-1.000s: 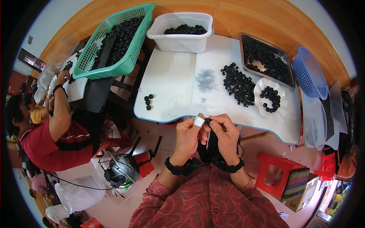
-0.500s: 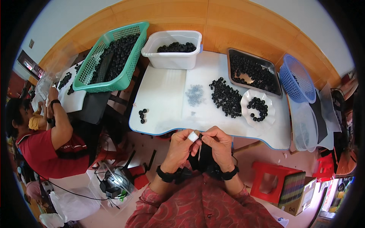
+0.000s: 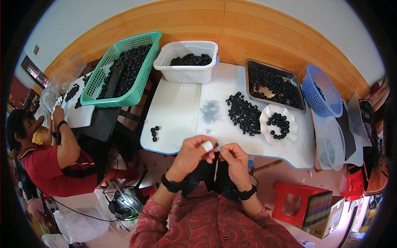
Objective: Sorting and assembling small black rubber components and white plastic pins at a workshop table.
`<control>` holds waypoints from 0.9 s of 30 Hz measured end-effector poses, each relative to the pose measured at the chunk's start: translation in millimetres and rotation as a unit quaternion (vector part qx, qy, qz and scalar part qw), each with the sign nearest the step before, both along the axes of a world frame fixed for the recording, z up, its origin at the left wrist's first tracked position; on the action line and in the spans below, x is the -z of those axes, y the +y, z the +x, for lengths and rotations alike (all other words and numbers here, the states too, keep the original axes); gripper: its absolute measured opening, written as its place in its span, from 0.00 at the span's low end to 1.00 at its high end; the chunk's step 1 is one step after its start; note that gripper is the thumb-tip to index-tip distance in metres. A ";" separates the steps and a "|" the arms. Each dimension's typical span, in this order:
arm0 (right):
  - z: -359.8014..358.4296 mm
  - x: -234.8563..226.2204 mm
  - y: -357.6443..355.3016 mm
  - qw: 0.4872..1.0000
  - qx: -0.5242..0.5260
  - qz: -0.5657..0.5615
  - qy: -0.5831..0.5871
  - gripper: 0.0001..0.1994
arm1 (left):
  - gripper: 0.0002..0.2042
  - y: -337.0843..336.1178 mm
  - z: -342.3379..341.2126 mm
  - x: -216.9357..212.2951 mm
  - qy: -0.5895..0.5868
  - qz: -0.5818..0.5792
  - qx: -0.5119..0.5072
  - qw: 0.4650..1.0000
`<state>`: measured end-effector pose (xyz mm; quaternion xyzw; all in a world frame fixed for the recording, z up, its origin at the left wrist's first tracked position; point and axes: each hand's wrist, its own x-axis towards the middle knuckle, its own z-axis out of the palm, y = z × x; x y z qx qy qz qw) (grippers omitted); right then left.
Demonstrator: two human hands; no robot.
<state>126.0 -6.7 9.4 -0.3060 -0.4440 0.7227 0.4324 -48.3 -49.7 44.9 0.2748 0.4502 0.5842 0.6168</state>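
Observation:
Over the table's front edge, my left hand pinches a small black cylindrical part. White wrapping covers its thumb. My right hand is closed in a pinch just beside the part; whatever lies between its fingertips is too small to make out. Beyond my hands on the white table lie a pile of short black cylinders and a patch of tiny clear pieces. A few round black parts sit at the left. A scalloped white plate holds black rings.
At the back stand a white tub, a metal tray and a blue basket, all with black parts. A green basket is at left. Beside it a co-worker sits. A red stool stands at right.
My right hand has drawn slightly away from the black part, and my left hand has turned so the part shows more. The view has tilted slightly, so the table appears lower.

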 end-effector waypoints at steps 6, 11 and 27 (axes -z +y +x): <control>-0.4 8.8 1.7 0.998 0.002 0.034 -0.060 0.06 | 0.11 80.5 -55.1 -22.4 0.134 0.034 -0.111 0.984; 1.3 13.3 1.3 0.994 0.013 0.035 -0.101 0.05 | 0.12 167.1 -100.8 -55.7 0.235 0.109 -0.187 0.948; -5.0 13.9 17.1 0.955 0.072 0.195 -0.210 0.02 | 0.14 83.0 -54.2 12.3 0.436 0.060 -0.170 0.881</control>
